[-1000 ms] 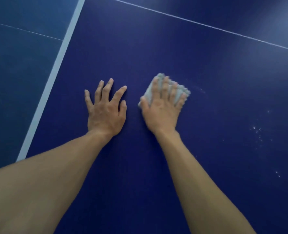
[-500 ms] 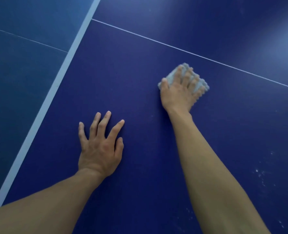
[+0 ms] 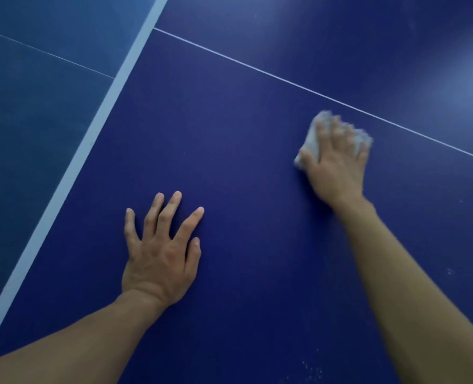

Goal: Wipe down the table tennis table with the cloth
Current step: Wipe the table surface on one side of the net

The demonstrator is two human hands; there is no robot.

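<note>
- One table point(image 3: 243, 128) in view: dark blue top, fills most of the frame.
- Two hands on it, both yours, both palm down, well apart from each other.
- Your left hand point(image 3: 160, 253): flat on the bare top, low and left of centre. All five fingers are straight and spread, holding nothing.
- Your right hand point(image 3: 337, 167): further out and to the right, laid on top of the cloth point(image 3: 310, 142). Fingers reach forward over it and press it to the top. The hand is blurred, so I can't tell if the fingertips curl over the far edge.
- One cloth: small, pale grey-white, bunched or folded, lying on the table under your right hand. It shows past the thumb side and past the fingertips; the rest is covered.
- Cloth sits just short of the thin line point(image 3: 257, 70), not touching it.
- Lines, counted: one wide pale band point(image 3: 91, 139) running diagonally along the table's left side, and one thin white line crossing the top from the band towards the right edge of frame.
- Left of the band is a lighter blue surface point(image 3: 36, 112) with one faint thin line of its own. Can't tell what that surface is.
- Specks point(image 3: 310, 368): a small white scatter near the bottom edge between your forearms, plus a few more point(image 3: 449, 271) right of your right forearm. Too fine to count.
- Two forearms, both bare.
</note>
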